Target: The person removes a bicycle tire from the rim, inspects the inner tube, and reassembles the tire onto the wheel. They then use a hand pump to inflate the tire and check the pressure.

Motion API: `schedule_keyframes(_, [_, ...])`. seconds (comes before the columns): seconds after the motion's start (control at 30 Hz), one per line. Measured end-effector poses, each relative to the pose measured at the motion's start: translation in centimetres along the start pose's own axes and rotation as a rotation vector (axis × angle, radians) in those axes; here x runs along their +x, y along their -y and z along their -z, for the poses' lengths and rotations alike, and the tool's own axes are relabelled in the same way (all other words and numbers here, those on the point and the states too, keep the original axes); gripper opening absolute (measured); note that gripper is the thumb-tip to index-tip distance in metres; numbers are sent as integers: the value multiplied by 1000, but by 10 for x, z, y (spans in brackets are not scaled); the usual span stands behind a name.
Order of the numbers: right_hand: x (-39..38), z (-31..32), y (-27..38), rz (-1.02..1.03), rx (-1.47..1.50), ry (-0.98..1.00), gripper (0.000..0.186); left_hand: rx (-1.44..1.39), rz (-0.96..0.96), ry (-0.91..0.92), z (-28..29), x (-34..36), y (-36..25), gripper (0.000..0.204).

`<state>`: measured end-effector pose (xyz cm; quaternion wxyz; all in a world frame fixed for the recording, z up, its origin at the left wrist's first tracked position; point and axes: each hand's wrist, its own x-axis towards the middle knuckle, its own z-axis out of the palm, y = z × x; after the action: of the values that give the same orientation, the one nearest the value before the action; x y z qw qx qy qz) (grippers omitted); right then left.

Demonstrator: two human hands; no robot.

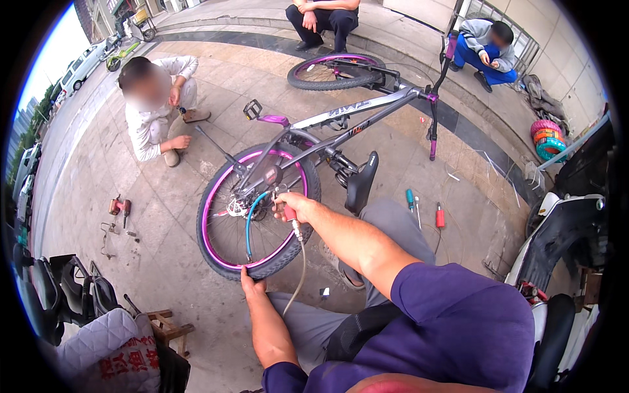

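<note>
An upturned bicycle point(354, 114) with a grey and black frame rests on its saddle point(362, 183) and handlebars on pale, worn paving slabs point(164, 255); its near wheel point(252, 213) stands upright in front of the person, a knobbly black tyre around a glossy purple rim with thin spokes and a metal brake disc at the hub; the left hand point(251, 283) lies on the tyre's lowest tread, fingers curled against the rubber; the right hand point(293, 206) is closed around a small red-handled fitting point(288, 213) at the rim's right side, pinching it, with a pale hose point(301, 268) hanging from it in a slack curve; a teal tube point(252, 219) arcs across the spokes just beside; a teal-handled and a red-handled screwdriver point(439, 215) lie on the slabs well to the right; a crouching person in light clothes point(157, 108) sits beyond the wheel
</note>
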<state>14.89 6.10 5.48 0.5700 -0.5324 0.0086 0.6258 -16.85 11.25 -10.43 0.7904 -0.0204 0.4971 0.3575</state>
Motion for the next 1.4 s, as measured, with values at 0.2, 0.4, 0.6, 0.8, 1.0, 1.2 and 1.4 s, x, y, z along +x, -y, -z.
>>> schedule_keyframes(0.2, [12, 29, 0, -3, 44, 43, 17, 14, -22, 61, -10, 11, 15, 50])
schedule_keyframes(0.4, [12, 11, -3, -47, 61, 98, 19, -19, -124, 105, 7, 19, 12, 36])
schedule_keyframes(0.6, [2, 11, 3, -2, -3, 93, 20, -56, -268, -106, 2, 27, 13, 48])
schedule_keyframes(0.8, [1, 33, -1, -53, 56, 137, 26, -20, -118, -153, -12, 9, 2, 57])
schedule_keyframes(1.0, [2, 41, 0, -79, 110, 209, 27, 7, -209, -222, -21, 5, 3, 60])
schedule_keyframes(1.2, [1, 38, 4, -43, 49, 216, 28, 28, -195, -187, -19, 15, 4, 49])
schedule_keyframes(1.4, [-4, 18, 2, -6, -38, 180, 30, 36, -145, -124, 0, 14, -4, 48])
